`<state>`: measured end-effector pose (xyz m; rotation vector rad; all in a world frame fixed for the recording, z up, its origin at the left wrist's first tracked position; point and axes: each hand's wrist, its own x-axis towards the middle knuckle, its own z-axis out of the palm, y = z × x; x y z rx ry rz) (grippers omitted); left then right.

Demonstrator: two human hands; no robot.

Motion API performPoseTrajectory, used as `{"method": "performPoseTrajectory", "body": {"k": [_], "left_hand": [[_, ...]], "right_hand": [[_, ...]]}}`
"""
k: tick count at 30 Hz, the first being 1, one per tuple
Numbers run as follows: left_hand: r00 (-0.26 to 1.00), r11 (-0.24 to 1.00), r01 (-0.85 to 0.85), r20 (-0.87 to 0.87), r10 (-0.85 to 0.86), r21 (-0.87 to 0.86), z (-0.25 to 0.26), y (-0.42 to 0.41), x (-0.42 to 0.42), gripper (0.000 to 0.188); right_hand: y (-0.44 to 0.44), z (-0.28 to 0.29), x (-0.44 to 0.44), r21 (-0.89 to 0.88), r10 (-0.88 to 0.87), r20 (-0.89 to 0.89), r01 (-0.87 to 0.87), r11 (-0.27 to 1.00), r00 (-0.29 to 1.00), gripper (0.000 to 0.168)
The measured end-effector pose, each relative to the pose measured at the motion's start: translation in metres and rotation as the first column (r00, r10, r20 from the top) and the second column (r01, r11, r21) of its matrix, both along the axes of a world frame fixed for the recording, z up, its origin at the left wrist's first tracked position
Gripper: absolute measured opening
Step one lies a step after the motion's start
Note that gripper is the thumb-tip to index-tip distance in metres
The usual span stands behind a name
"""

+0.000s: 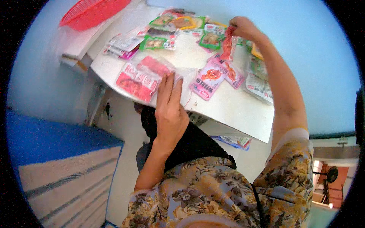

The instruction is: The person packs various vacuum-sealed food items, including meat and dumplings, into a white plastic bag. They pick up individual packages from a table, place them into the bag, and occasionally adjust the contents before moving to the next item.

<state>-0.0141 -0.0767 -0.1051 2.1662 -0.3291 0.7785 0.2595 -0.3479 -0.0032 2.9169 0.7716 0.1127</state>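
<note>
My right hand (245, 28) reaches to the far side of the white table and pinches the top of a clear packet with red food (228, 47). That packet hangs upright above pink printed pouches (209, 77). Near the table's front edge, my left hand (171, 105) rests with its fingers extended and a small gap between them. Its fingertips touch the right side of red-and-clear plastic packets (139, 81) lying flat. Whatever lies beneath the fingers is hidden.
Several green-edged food packets (154, 43) crowd the back of the table (228, 116). White-backed pouches (125, 44) lie at its left, more (258, 87) at its right. A red plastic basket (94, 14) stands back left. A blue-topped cabinet (62, 142) is at lower left.
</note>
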Motion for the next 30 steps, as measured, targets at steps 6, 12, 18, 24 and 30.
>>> {"method": "performPoseTrajectory", "body": {"k": [6,12,18,24,30], "left_hand": [[1.000,1.000,-0.018,-0.025,0.019,0.018,0.003,0.000,0.000,0.063],[1.000,0.999,0.014,-0.004,-0.014,0.039,0.007,-0.004,0.000,0.060],[0.999,0.998,0.037,-0.033,-0.036,0.055,0.007,-0.006,-0.003,0.062],[0.998,0.989,0.044,-0.059,-0.036,0.143,0.014,-0.008,-0.005,0.058],[0.997,0.989,0.049,-0.069,-0.040,0.140,0.013,-0.009,-0.006,0.057]], "right_hand": [[0.002,0.054,-0.105,0.444,-0.102,0.102,0.046,0.895,0.990,0.017],[0.007,0.005,-0.220,0.817,0.071,-0.567,0.549,0.180,0.821,0.024],[0.051,-0.048,-0.271,0.639,0.385,-0.669,0.757,-0.140,0.636,0.033],[0.090,-0.058,-0.277,0.503,0.532,-0.592,0.793,-0.343,0.605,0.037],[0.123,-0.072,-0.267,0.455,0.613,-0.481,0.776,-0.437,0.627,0.036]]}}
